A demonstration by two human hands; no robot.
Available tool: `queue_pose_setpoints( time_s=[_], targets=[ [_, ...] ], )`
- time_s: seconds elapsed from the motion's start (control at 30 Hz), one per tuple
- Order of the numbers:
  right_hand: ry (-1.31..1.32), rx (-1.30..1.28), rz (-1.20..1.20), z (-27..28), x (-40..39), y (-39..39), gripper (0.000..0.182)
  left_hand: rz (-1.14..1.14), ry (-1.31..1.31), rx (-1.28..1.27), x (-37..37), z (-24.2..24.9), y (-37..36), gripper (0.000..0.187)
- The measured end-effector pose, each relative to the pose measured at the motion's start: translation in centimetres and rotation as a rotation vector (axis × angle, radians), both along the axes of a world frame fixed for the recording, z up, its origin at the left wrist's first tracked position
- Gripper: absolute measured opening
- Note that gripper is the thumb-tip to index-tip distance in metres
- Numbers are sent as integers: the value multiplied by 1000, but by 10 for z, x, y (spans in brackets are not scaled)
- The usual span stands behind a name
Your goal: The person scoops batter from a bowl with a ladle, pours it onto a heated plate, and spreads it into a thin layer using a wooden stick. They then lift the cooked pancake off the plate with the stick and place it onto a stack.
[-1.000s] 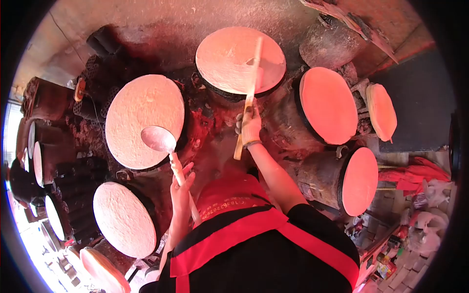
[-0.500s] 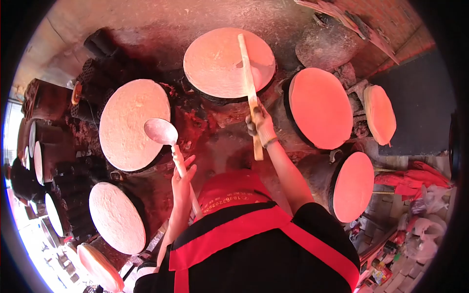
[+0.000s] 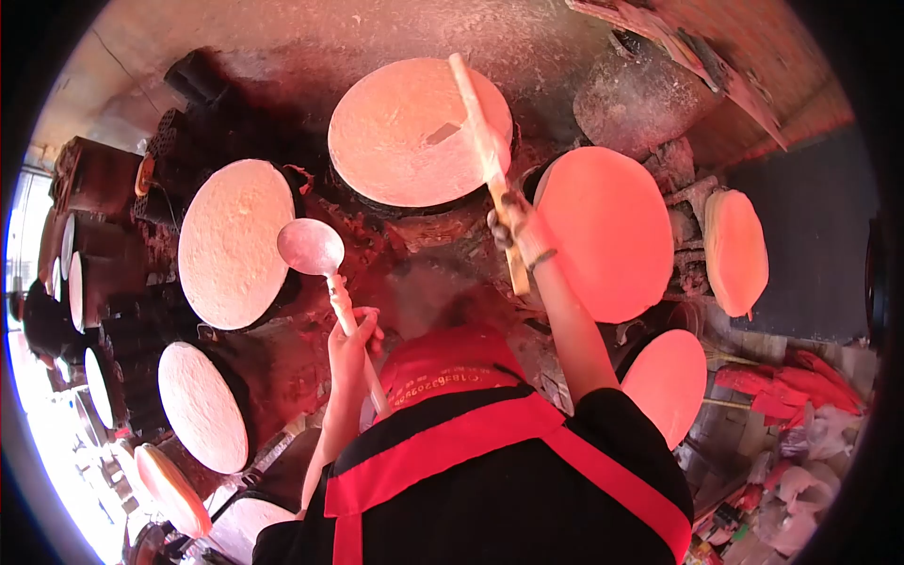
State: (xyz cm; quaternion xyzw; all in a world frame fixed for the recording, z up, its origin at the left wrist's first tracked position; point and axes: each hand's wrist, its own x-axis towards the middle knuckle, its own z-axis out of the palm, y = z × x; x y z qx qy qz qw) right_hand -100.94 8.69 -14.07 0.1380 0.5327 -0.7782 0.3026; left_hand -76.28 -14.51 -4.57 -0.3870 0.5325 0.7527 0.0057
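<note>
As seen from the head camera, the left hand (image 3: pixel 350 344) grips a ladle (image 3: pixel 311 247) by its handle, bowl raised beside the left round griddle (image 3: pixel 235 240). The right hand (image 3: pixel 516 229) clasps a long wooden spreader (image 3: pixel 480 132), whose far end lies across the top griddle (image 3: pixel 414 132).

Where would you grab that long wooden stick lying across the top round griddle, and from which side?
Take the wooden stick at its near, lower end, where the right hand grips it now. Its far end reaches over the top griddle, probably hot, so coming from the body side, below the rim, looks safest. The shaft is long, narrow and straight, so a full wrap of the fingers should hold it.
</note>
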Motion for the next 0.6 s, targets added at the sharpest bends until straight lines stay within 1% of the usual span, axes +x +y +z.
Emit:
queue_pose_setpoints(
  time_s=[0.07, 0.17, 0.2, 0.27, 0.3, 0.33, 0.37, 0.43, 0.5, 0.53, 0.6],
  targets=[
    [98, 34, -51, 3, -31, -10, 29, 15, -31, -34, -4, 8, 11, 18],
    [170, 284, -89, 13, -43, -49, 26, -13, -59, -123, -10, 14, 17, 20],
    [267, 165, -49, -27, -51, -57, 31, -28, -62, -163, -11, 10, 15, 21],
    [644, 360, 170, -21, -30, -58, 37, -56, -28, -228, -16, 3, 9, 23],
    [836, 450, 237, -17, -19, -59, 41, -65, 6, -253, -18, -1, 6, 24],
    [799, 423, 141, -5, -6, -52, 41, -74, 38, -276, -18, -2, 2, 25],
    [764, 396, 48, 7, 9, -45, 41, -54, 56, -251, -19, 0, 1, 21],
    [761, 340, -452, -1, 32, -48, 41, -5, 104, -195, -24, 8, 1, 14],
    [296, 137, -454, -30, 49, -65, 41, -104, 60, -82, -26, 15, -8, 14],
    [382, 145, -374, -56, 49, -77, 41, -156, 37, -28, -28, 18, -12, 14],
    [347, 129, -184, -52, 50, -84, 40, -181, 36, 3, -33, 17, -17, 13]
  ],
)
